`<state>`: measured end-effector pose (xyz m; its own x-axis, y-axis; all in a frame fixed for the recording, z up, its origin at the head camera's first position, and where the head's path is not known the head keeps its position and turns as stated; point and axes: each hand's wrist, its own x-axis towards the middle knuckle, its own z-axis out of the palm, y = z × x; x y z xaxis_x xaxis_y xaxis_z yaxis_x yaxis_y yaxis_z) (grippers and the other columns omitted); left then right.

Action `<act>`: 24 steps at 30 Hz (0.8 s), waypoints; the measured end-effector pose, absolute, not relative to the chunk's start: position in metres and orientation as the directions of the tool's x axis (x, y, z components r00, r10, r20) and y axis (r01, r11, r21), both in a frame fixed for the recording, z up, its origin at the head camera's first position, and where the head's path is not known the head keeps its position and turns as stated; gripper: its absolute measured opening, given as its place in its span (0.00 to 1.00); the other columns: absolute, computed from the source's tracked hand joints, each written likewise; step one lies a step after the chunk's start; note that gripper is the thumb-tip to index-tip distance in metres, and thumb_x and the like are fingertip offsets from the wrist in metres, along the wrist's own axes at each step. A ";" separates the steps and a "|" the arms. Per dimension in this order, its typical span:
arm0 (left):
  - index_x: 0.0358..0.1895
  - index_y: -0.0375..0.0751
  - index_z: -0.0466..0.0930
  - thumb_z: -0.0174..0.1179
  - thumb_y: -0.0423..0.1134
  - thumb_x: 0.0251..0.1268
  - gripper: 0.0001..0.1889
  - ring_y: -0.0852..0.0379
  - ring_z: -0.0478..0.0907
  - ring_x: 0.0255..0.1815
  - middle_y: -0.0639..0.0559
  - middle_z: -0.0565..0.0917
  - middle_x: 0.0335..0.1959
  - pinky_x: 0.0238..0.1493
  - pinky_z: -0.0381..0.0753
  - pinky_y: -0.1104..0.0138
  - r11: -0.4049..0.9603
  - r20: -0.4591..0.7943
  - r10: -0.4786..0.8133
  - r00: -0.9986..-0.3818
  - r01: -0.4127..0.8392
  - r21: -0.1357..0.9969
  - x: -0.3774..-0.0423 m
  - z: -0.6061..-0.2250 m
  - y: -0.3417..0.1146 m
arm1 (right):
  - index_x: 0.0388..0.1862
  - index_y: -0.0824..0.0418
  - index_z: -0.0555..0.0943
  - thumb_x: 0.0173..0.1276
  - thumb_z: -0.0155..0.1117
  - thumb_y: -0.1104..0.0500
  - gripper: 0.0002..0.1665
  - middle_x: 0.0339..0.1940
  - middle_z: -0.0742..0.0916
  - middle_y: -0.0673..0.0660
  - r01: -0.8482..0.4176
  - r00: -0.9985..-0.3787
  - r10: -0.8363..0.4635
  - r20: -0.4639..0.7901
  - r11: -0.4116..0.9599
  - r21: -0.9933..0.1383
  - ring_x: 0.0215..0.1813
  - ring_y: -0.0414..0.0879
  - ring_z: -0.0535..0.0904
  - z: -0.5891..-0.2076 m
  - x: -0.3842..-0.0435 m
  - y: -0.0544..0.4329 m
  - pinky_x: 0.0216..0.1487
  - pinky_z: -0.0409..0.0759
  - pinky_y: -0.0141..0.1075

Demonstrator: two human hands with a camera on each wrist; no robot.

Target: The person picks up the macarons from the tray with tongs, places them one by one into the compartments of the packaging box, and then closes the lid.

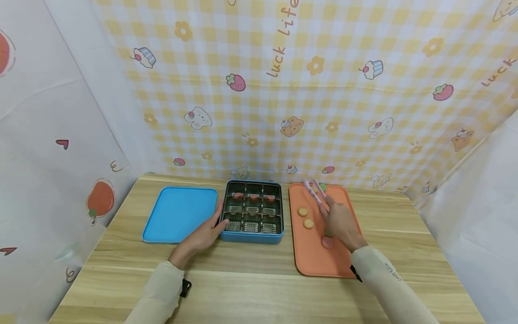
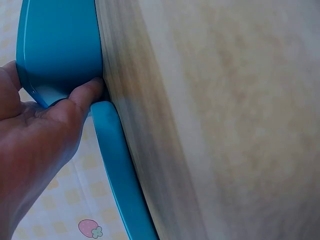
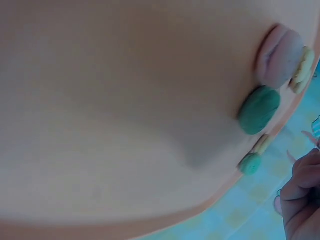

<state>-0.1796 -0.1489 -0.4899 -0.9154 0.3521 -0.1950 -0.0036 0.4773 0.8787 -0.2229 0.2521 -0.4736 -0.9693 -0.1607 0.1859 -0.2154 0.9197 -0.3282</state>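
Right hand (image 1: pixel 341 220) grips pink tongs (image 1: pixel 313 192) over the orange tray (image 1: pixel 311 261); left hand (image 1: pixel 206 234) holds the blue box (image 1: pixel 252 237) by its side.
Yellow, green and pink macarons (image 1: pixel 308 223) lie on the tray; the box, containing three red pieces (image 1: pixel 254 196), stands on the bench (image 1: pixel 259 292) beside a blue lid (image 1: pixel 182 211).

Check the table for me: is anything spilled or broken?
Nothing stands out. The blue box stands upright, the blue lid lies flat beside it, and the loose cookies I can see lie inside the orange tray. No spill or break shows.
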 end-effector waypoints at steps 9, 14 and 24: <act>0.80 0.45 0.24 0.40 0.43 0.83 0.38 0.41 0.34 0.81 0.44 0.31 0.82 0.77 0.42 0.43 0.480 -0.191 0.350 -0.917 0.000 0.877 -0.180 -0.491 -0.150 | 0.57 0.74 0.75 0.77 0.56 0.52 0.25 0.09 0.73 0.54 -0.135 -0.987 -0.097 0.131 0.937 -0.322 0.08 0.43 0.65 -0.478 -0.227 0.260 0.12 0.59 0.32; 0.80 0.45 0.24 0.40 0.44 0.83 0.38 0.41 0.34 0.81 0.44 0.30 0.82 0.77 0.41 0.43 0.473 -0.191 0.348 -0.918 -0.004 0.881 -0.180 -0.492 -0.149 | 0.46 0.71 0.78 0.77 0.56 0.52 0.20 0.11 0.75 0.55 -0.130 -0.987 -0.096 0.130 0.950 -0.285 0.10 0.45 0.68 -0.480 -0.230 0.261 0.13 0.62 0.34; 0.80 0.46 0.23 0.40 0.44 0.83 0.38 0.41 0.33 0.81 0.45 0.30 0.82 0.77 0.42 0.43 0.472 -0.192 0.351 -0.916 -0.004 0.882 -0.181 -0.494 -0.150 | 0.35 0.66 0.76 0.75 0.58 0.54 0.16 0.12 0.74 0.55 -0.113 -0.990 -0.087 0.112 0.962 -0.248 0.13 0.47 0.69 -0.482 -0.234 0.260 0.15 0.63 0.36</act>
<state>-0.1814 -0.1499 -0.4938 -0.9163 0.3514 -0.1920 -0.0038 0.4718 0.8817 -0.2341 0.2603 -0.4823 -0.9899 -0.0875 0.1120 -0.1131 0.9621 -0.2482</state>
